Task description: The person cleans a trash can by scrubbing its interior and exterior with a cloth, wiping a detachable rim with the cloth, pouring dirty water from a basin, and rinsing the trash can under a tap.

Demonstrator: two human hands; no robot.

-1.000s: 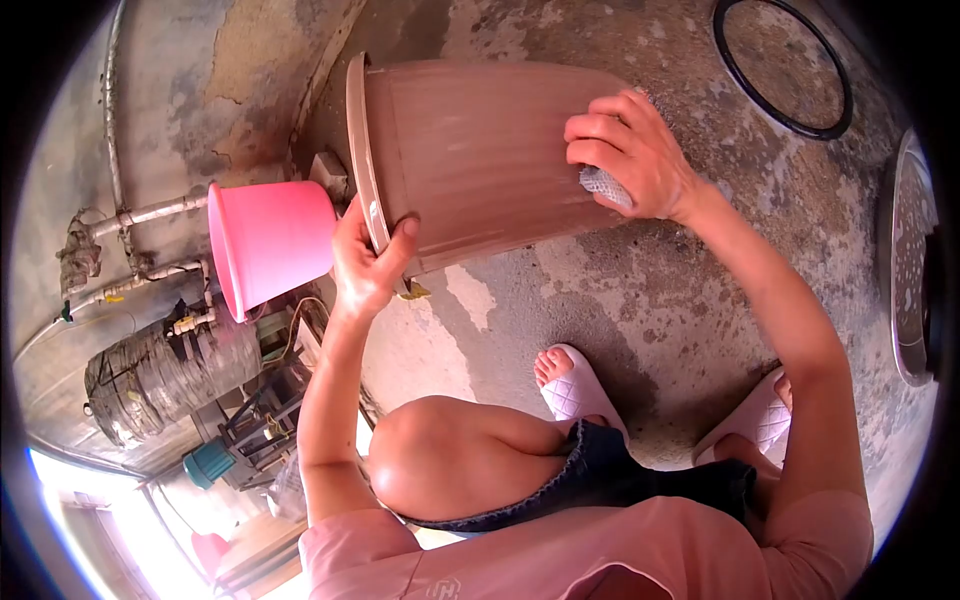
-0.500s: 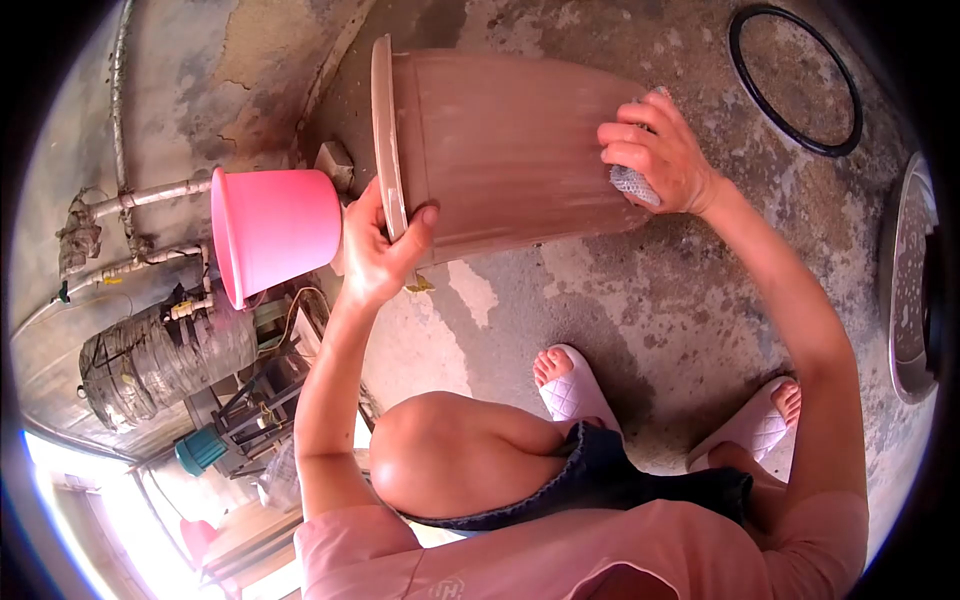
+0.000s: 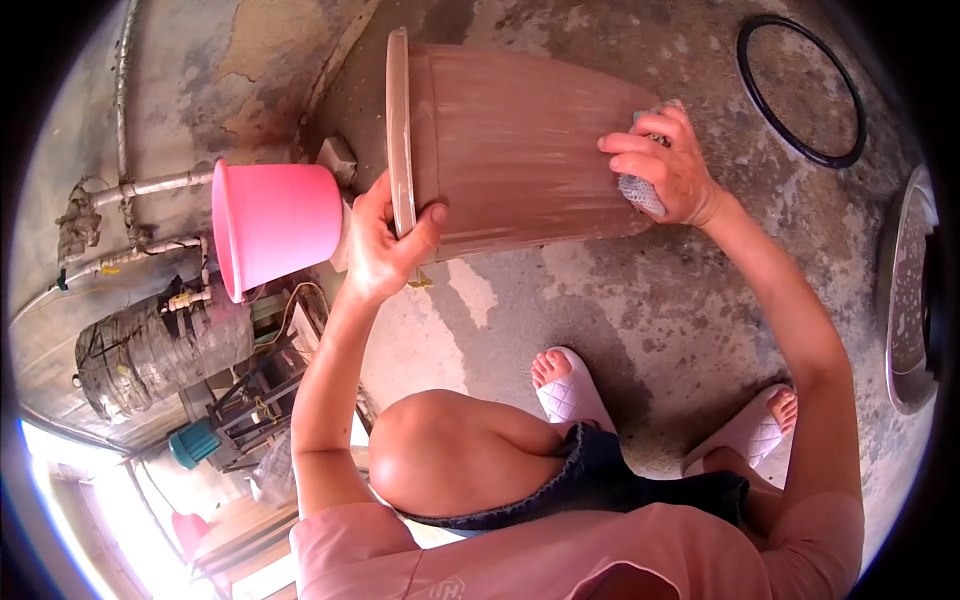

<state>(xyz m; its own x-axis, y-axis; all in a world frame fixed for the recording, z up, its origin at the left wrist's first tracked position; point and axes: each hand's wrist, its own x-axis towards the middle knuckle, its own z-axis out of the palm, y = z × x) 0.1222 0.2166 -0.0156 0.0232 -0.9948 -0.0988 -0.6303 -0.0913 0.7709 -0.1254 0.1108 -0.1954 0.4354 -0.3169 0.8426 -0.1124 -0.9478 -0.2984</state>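
At the bin (image 3: 530,140), I see the left hand (image 3: 388,245) holding the rim (image 3: 400,130), the right hand (image 3: 682,175) a scrubber (image 3: 640,193) by the narrow end.

- The left hand (image 3: 388,245) grips the rim of a brown bin (image 3: 530,140), thumb on its outer wall.
- The bin's rim points left in the view, its narrower end right.
- The right hand (image 3: 675,175) holds a grey mesh pad (image 3: 640,194) against that narrower end.
- 1 pink bucket (image 3: 285,225) is near the left hand.
- 1 black ring (image 3: 744,62) lies on the stained floor (image 3: 520,300), apart from the bin.
- 1 metal basin (image 3: 910,300) shows at the far right.
- 2 pale slippers (image 3: 575,395) are on the person's feet.
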